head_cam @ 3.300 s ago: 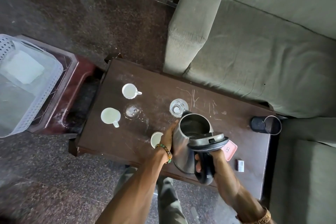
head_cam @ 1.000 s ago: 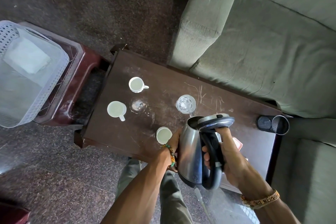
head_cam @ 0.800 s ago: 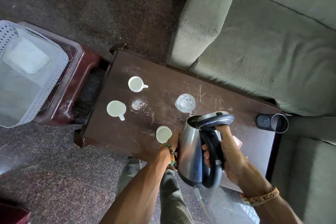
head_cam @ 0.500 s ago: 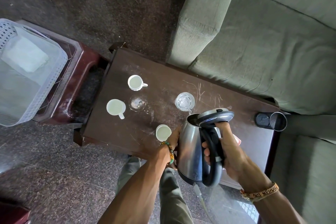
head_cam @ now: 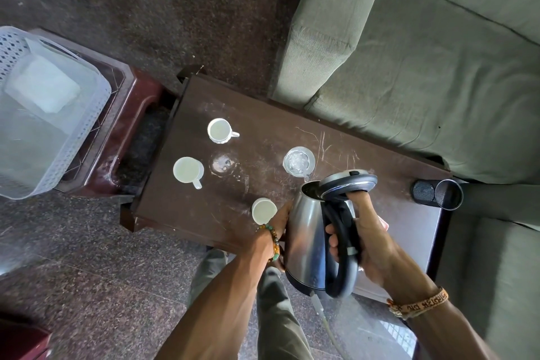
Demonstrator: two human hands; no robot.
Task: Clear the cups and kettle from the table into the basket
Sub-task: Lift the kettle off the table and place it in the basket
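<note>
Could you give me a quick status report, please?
Right hand grips steel kettle handle; left hand steadies body. Three white cups on table. White basket left, path open.

The right hand [head_cam: 368, 240] grips the steel kettle [head_cam: 306, 242] by its black handle, the left hand [head_cam: 277, 225] steadying its side above the bench [head_cam: 263, 114]'s near edge; three white cups [head_cam: 219, 130] stand toward the left end.

basket [head_cam: 87, 137] cut off at left edge; left hand [head_cam: 277, 222] fingers hidden behind kettle [head_cam: 306, 237].
</note>
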